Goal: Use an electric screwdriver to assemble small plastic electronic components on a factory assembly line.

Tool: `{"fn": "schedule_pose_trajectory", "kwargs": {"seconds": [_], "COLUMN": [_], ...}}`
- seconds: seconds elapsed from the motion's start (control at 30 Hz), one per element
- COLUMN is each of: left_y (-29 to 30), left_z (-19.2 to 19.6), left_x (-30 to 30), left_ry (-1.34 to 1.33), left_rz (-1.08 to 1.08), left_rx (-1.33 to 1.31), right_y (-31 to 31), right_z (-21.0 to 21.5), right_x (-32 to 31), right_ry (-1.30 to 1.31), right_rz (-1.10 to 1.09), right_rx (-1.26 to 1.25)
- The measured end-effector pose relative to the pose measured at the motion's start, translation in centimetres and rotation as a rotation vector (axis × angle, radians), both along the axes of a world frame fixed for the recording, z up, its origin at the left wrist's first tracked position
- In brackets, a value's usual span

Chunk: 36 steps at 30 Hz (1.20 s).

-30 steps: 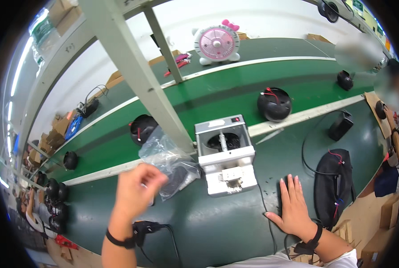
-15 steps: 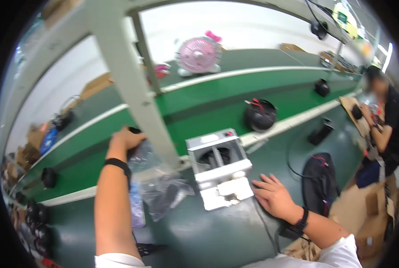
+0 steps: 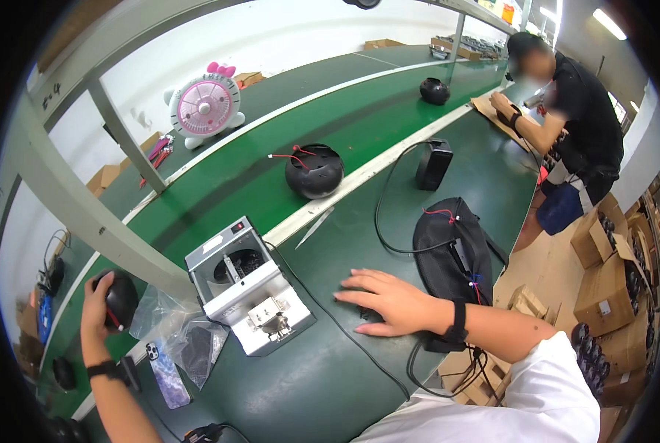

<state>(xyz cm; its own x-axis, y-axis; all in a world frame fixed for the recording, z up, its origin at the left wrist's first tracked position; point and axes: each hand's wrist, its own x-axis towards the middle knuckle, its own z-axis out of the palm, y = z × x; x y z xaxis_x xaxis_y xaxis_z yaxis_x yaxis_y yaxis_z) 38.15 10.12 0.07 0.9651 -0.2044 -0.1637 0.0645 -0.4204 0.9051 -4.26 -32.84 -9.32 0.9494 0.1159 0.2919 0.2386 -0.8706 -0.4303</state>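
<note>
Green belt (image 3: 381, 133) runs behind the dark green bench (image 3: 271, 395), with a pale wall beyond and a pink and white fan (image 3: 204, 107) on the ledge at the back. At far left, past the grey post (image 3: 97, 210), the left hand (image 3: 95, 306) is closed around a black shell (image 3: 123, 299), from which a short red wire hangs; whether the shell touches the belt I cannot tell. Flat and empty, the right hand (image 3: 392, 303) lies palm down over the bench, fingers spread, near a black pouch (image 3: 448, 247) with red and blue wires.

Between the two hands stands a silver machine (image 3: 252, 295) with a red switch, a dark round opening and a metal rod across it. Just left of it are a clear plastic bag (image 3: 200, 347) and a phone (image 3: 169, 376) in a marbled blue-purple case. Farther back on the bench, a black box (image 3: 435, 164) stands with a cable looping from it. Another open shell (image 3: 313, 171), red wire out, sits mid-belt. At right, a co-worker (image 3: 588, 111) in black bends over the bench's far end, near cardboard boxes (image 3: 603, 295).
</note>
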Motion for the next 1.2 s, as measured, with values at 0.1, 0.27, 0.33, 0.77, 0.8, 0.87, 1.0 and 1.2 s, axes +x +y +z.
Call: {"fn": "schedule_pose_trajectory", "kwargs": {"seconds": [0.1, 0.27, 0.33, 0.77, 0.8, 0.87, 1.0, 1.2], "left_y": [2.6, 4.8, 4.2, -8.3, -9.0, -9.6, -9.7, -10.5], "left_z": [3.6, 6.2, 6.3, -0.1, -0.6, -1.4, -3.0, -5.4], "left_x": [-4.6, -16.8, -21.6, -39.6, -39.6, -39.7, -39.3, -38.7], "left_ry": [-0.127, -0.283, -0.243, 0.299, 0.309, 0.272, 0.261, 0.064], "left_rz": [-0.029, -0.156, -0.299, -0.369, -0.427, -0.492, -0.529, -0.459], "left_rx": [-0.048, -0.249, -0.296, -0.534, -0.541, -0.503, -0.545, -0.63], "right_y": [0.1, -0.5, -0.9, 0.9, 1.6, 2.2, 1.9, 1.9], "right_z": [-1.2, -3.2, -3.1, -2.1, -2.5, -3.1, -4.6, -3.7], "right_x": [1.4, 1.5, 0.5, -2.0, -1.3, -0.3, 0.5, 0.0], "right_ry": [0.01, -0.026, 0.062, 0.068, 0.02, 0.019, -0.073, -0.025], "right_rz": [0.051, 0.122, 0.142, -0.165, -0.161, -0.147, -0.143, -0.166], "right_rx": [-0.052, -0.041, 0.059, -0.001, -0.01, -0.028, 0.072, 0.222]}}
